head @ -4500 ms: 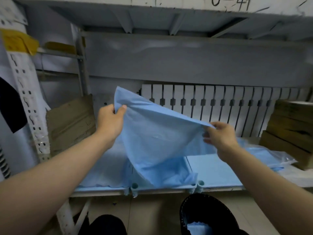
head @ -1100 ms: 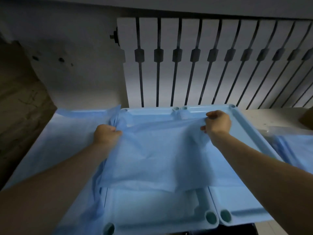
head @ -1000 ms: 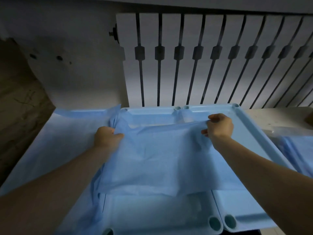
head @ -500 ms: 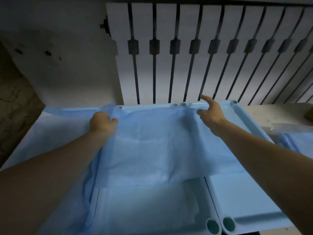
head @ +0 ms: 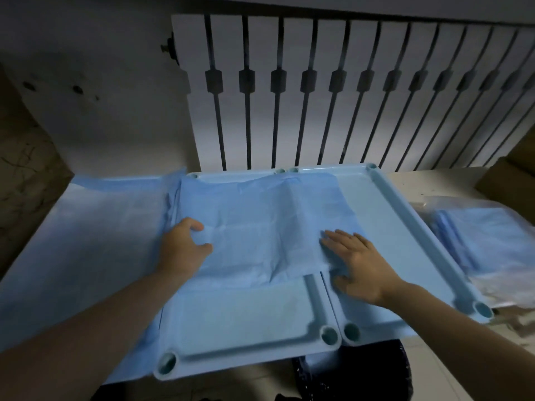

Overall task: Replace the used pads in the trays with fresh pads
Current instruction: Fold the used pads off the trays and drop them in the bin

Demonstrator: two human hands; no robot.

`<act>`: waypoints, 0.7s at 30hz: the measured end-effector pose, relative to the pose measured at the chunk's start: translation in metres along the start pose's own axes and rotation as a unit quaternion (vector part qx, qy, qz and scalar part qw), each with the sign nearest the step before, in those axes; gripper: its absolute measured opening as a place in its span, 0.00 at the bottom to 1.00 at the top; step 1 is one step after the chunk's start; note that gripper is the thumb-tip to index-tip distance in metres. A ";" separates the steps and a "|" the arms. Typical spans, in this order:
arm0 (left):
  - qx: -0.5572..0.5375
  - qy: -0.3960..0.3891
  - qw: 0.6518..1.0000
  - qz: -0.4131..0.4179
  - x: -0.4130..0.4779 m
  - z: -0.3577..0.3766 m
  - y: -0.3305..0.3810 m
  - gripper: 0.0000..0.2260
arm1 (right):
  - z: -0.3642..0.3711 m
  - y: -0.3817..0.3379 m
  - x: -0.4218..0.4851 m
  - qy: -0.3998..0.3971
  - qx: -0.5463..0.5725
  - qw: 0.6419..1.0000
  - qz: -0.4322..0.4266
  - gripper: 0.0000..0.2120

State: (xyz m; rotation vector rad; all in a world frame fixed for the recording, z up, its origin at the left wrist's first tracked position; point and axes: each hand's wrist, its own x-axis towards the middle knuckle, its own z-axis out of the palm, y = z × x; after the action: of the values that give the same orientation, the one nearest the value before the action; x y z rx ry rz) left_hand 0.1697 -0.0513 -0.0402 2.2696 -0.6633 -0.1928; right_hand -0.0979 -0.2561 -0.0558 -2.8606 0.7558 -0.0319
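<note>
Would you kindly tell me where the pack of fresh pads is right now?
In the head view, the pack of fresh pads lies at far right, just beyond the rim of the right tray.

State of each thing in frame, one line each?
fresh pad: spread over left tray's far part, right edge overlapping right tray, creased
left tray: near part outside the fresh pad
right tray: mostly bare
left hand: resting on fresh pad, fingers curled; grip unclear
right hand: flat, pressing fresh pad's right edge
pad pack: bagged, right of trays
</note>
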 end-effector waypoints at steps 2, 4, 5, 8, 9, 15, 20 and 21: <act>0.014 -0.008 1.000 -0.001 -0.008 0.001 -0.002 0.13 | 0.006 0.005 -0.006 0.020 -0.118 0.993 -0.018 0.34; 0.027 -0.014 1.000 -0.005 -0.013 0.000 -0.002 0.15 | 0.011 0.007 -0.011 0.050 -0.217 0.975 -0.014 0.26; 0.034 -0.019 0.999 -0.007 -0.015 -0.001 -0.001 0.17 | 0.011 0.007 -0.013 0.052 -0.257 0.965 -0.008 0.23; 0.046 -0.035 0.998 -0.011 -0.021 -0.001 0.003 0.24 | 0.003 0.012 -0.022 0.053 -0.323 0.944 0.023 0.15; 0.045 -0.041 0.998 -0.011 -0.025 0.000 0.004 0.25 | -0.002 0.014 -0.028 0.048 -0.322 0.945 0.041 0.14; -0.005 -0.097 0.995 -0.022 -0.044 0.017 0.017 0.27 | -0.014 0.036 -0.068 -0.007 -0.276 0.957 0.090 0.14; -0.084 -0.115 0.986 -0.085 -0.056 0.021 0.014 0.26 | -0.028 0.030 -0.080 -0.042 -0.294 0.946 0.132 0.13; -0.085 -0.109 0.986 -0.094 -0.059 0.020 0.012 0.25 | -0.028 0.027 -0.077 -0.038 -0.282 0.949 0.137 0.14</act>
State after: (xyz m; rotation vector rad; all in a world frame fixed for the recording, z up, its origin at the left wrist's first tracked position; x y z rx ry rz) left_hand 0.1082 -0.0400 -0.0497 2.1619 -0.5215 -0.5747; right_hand -0.1805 -0.2462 -0.0314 -3.2082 1.3209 0.3932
